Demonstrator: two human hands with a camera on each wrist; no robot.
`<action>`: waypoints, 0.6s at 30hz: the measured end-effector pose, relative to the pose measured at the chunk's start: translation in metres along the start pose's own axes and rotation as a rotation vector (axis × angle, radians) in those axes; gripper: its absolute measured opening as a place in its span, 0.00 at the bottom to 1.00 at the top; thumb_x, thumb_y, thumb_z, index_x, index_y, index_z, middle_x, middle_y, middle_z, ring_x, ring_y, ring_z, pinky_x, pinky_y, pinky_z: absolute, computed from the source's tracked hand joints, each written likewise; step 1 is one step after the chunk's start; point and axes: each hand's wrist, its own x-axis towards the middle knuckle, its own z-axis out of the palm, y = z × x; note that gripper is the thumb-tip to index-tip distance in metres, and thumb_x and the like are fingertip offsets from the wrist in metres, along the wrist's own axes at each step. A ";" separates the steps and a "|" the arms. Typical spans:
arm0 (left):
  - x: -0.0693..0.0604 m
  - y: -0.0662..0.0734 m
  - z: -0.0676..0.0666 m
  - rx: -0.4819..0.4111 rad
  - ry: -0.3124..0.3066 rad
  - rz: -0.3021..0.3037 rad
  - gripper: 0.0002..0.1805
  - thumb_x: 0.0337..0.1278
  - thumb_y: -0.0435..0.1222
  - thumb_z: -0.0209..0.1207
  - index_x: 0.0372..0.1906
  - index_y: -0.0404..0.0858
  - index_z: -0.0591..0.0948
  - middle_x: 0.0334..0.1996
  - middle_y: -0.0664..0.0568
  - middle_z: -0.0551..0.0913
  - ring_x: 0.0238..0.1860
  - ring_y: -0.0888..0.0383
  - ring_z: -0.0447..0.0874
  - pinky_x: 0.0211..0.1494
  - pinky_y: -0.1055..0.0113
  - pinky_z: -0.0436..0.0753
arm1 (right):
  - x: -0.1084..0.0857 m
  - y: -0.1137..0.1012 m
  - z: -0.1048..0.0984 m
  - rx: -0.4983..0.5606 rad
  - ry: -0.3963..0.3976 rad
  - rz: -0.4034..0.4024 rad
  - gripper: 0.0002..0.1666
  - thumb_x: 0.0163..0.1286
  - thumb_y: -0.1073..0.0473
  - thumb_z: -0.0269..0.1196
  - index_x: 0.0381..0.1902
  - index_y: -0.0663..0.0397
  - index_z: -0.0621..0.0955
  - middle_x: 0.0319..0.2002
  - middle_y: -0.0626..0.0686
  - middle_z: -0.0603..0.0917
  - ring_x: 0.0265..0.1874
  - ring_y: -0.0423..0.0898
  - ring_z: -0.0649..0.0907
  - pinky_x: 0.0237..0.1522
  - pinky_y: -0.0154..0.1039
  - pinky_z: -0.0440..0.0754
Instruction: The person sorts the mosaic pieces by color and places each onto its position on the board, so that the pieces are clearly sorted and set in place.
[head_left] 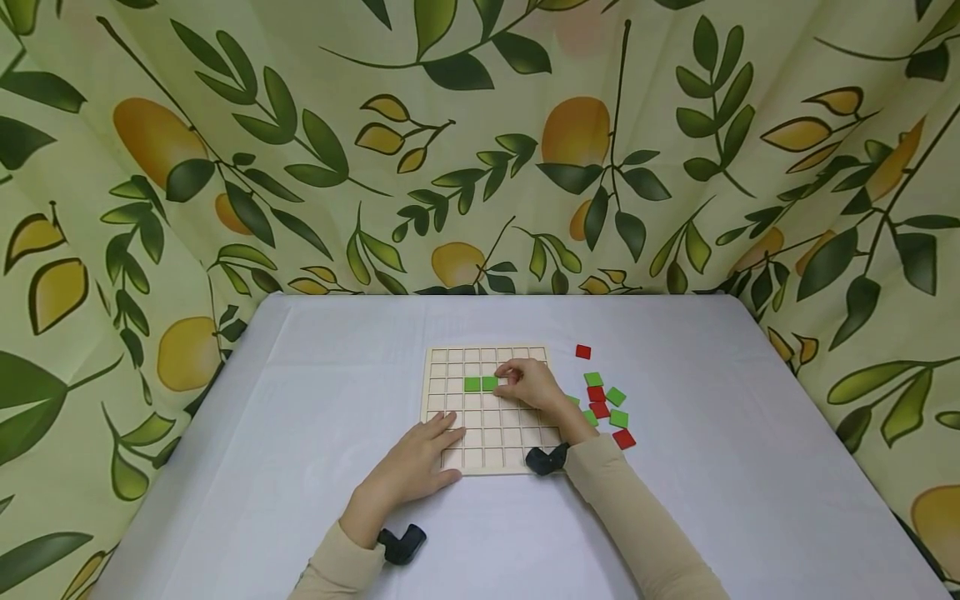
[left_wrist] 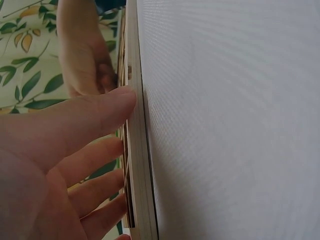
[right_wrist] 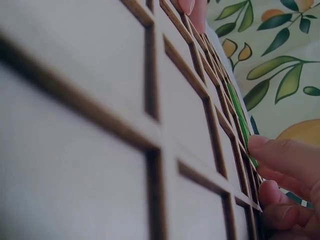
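Observation:
A light wooden grid board lies flat, with a green tile in one cell and another green tile directly right of it. At the right end of this pair, my right hand holds the second tile between thumb and index finger. The right wrist view shows the fingers of that hand at the end of the green strip. My left hand rests spread on the board's lower left; its thumb touches the board's side edge.
Loose green and red tiles lie scattered right of the board, some partly hidden behind my right hand and wrist. One red tile lies apart, farther back. A white cloth covers the table, and a leaf-patterned curtain hangs behind.

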 end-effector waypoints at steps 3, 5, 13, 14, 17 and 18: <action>0.000 0.000 0.000 -0.006 -0.003 0.001 0.33 0.54 0.43 0.65 0.66 0.38 0.73 0.72 0.41 0.66 0.74 0.42 0.62 0.74 0.45 0.66 | -0.003 0.001 -0.003 0.012 -0.006 -0.028 0.13 0.56 0.61 0.71 0.40 0.59 0.84 0.21 0.48 0.76 0.23 0.39 0.70 0.27 0.28 0.68; 0.000 0.000 0.000 -0.007 -0.004 0.002 0.33 0.54 0.44 0.65 0.66 0.38 0.72 0.72 0.41 0.66 0.74 0.42 0.62 0.74 0.45 0.66 | -0.005 0.001 -0.005 0.018 -0.007 -0.048 0.13 0.57 0.61 0.71 0.40 0.60 0.84 0.22 0.49 0.76 0.23 0.39 0.70 0.27 0.28 0.67; 0.000 0.001 0.000 -0.003 0.000 -0.001 0.33 0.54 0.43 0.65 0.66 0.38 0.73 0.72 0.41 0.66 0.74 0.41 0.62 0.74 0.44 0.66 | -0.013 0.002 -0.017 0.072 -0.006 0.012 0.13 0.59 0.61 0.69 0.42 0.58 0.84 0.24 0.49 0.76 0.24 0.41 0.71 0.23 0.28 0.67; 0.000 0.001 0.000 -0.005 -0.001 -0.003 0.33 0.54 0.43 0.65 0.65 0.38 0.73 0.72 0.40 0.66 0.74 0.41 0.62 0.74 0.44 0.66 | -0.014 0.002 -0.019 0.069 -0.007 0.004 0.13 0.59 0.61 0.69 0.42 0.58 0.84 0.24 0.49 0.76 0.23 0.41 0.71 0.23 0.28 0.67; 0.000 0.002 0.000 -0.010 -0.003 -0.010 0.33 0.54 0.43 0.65 0.65 0.38 0.73 0.72 0.40 0.66 0.74 0.41 0.62 0.74 0.44 0.66 | -0.016 0.003 -0.022 0.058 -0.011 -0.007 0.13 0.60 0.61 0.68 0.43 0.58 0.84 0.24 0.49 0.76 0.24 0.41 0.71 0.24 0.28 0.67; 0.001 0.002 0.000 -0.012 -0.004 -0.012 0.33 0.54 0.43 0.65 0.65 0.38 0.73 0.72 0.41 0.66 0.74 0.41 0.62 0.74 0.44 0.66 | -0.017 0.002 -0.024 0.056 -0.011 -0.010 0.13 0.60 0.61 0.68 0.43 0.58 0.84 0.24 0.49 0.76 0.24 0.41 0.71 0.24 0.28 0.67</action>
